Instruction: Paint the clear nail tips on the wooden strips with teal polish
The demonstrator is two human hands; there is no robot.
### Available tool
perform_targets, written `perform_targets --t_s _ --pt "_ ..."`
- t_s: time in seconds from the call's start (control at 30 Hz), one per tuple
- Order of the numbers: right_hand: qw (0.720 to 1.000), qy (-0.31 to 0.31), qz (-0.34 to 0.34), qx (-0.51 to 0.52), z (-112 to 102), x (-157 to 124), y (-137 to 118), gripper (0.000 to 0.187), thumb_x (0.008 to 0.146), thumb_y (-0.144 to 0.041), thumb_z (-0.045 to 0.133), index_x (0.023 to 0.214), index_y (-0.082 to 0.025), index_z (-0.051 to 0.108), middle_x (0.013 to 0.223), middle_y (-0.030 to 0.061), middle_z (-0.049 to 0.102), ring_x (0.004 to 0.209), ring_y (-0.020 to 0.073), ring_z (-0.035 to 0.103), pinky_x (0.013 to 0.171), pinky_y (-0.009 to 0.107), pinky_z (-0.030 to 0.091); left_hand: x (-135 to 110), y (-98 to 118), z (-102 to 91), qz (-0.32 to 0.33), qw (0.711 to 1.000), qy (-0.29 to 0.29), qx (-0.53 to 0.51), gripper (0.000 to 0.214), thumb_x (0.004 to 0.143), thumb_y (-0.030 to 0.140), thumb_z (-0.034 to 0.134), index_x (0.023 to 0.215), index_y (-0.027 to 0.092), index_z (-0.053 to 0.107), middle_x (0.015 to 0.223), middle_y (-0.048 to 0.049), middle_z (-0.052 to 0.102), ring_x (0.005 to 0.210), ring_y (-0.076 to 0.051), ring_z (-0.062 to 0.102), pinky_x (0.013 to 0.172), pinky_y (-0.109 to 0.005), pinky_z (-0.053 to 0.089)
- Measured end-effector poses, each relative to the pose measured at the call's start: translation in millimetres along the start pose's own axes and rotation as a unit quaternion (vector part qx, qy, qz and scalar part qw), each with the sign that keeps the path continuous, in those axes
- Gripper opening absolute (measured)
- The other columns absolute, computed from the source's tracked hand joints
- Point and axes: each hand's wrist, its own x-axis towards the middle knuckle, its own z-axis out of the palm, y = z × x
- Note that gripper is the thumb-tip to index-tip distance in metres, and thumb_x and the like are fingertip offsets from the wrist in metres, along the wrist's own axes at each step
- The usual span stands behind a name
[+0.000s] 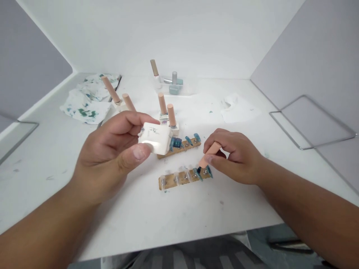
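Observation:
My left hand [112,153] grips a white square nail polish bottle [155,137], tilted so that its dark-stained mouth points right. Between the thumb and fingers of my right hand [234,155] is a nail polish brush [210,154] with a peach cap handle. Its dark bristles are at a blue-green false nail on the near wooden strip [169,181]. That strip bears several false nails, clear on the left and blue-green at the right end. Behind it lies a second wooden strip [179,150] with blue-green nails, partly hidden by the bottle.
Several peach-capped bottles [171,116] stand behind my left hand. A clear tray [187,87] with small bottles is at the back. Stained tissues [86,106] lie at the left, a white tissue [238,108] at the right. Wire stands [303,123] are beside the side walls.

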Motion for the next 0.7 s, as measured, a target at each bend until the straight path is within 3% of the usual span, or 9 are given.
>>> perform_targets --t_s 0.13,0.27,0.37,0.47,0.6,0.7 --pt "0.998 0.0 0.01 0.059 -3 0 2 0.01 0.08 -0.014 0.051 0.07 -0.017 0.055 0.062 -0.0037 0.058 0.047 0.0039 0.041 0.046 0.02 0.033 -1 -1 -1.1 -0.003 1.0 0.007 0.009 0.035 0.077 0.036 0.067 0.106 0.016 0.063 0.095 -0.009 0.061 0.089 -0.023 0.057 0.074 -0.036 0.047" --pt "0.989 -0.039 0.008 0.143 -7 0 1 0.008 0.079 -0.013 0.051 0.072 -0.017 0.055 0.065 -0.0023 0.059 0.049 0.0049 0.042 0.046 0.02 0.033 -2 -2 -3.3 -0.016 0.999 0.018 0.033 0.038 0.076 0.039 0.067 0.106 0.017 0.063 0.076 -0.0036 0.054 0.064 -0.015 0.047 0.057 -0.031 0.041" --pt "0.992 -0.057 -0.006 0.109 -4 1 1 0.007 0.078 -0.016 0.052 0.072 -0.017 0.054 0.064 -0.0014 0.06 0.05 0.0059 0.043 0.049 0.021 0.036 -3 -2 -3.7 -0.023 0.999 0.02 0.042 0.038 0.076 0.04 0.066 0.106 0.016 0.063 0.067 -0.0005 0.045 0.056 -0.011 0.037 0.046 -0.026 0.029" --pt "0.998 -0.043 -0.023 0.046 1 3 1 0.008 0.08 -0.017 0.052 0.072 -0.017 0.053 0.06 -0.0015 0.06 0.056 0.0084 0.049 0.051 0.021 0.038 -2 0 -2.9 -0.023 0.999 0.02 0.041 0.037 0.076 0.041 0.066 0.104 0.017 0.063 0.068 -0.0012 0.045 0.058 -0.012 0.037 0.045 -0.026 0.026" --pt "0.999 0.016 -0.043 -0.023 4 5 0 0.009 0.081 -0.018 0.05 0.072 -0.017 0.052 0.055 -0.0025 0.056 0.055 0.0085 0.048 0.052 0.021 0.039 -2 -2 -3.0 -0.014 0.999 0.024 0.038 0.037 0.074 0.042 0.067 0.103 0.019 0.064 0.068 -0.0011 0.042 0.057 -0.012 0.033 0.048 -0.027 0.03" --pt "0.998 0.046 -0.031 -0.012 3 5 -1 0.008 0.081 -0.017 0.051 0.073 -0.017 0.052 0.06 -0.0025 0.058 0.052 0.0066 0.046 0.05 0.02 0.037 -2 -4 -4.0 -0.015 0.998 0.032 0.044 0.038 0.073 0.043 0.068 0.103 0.02 0.064 0.07 -0.0015 0.043 0.055 -0.012 0.031 0.055 -0.033 0.04"
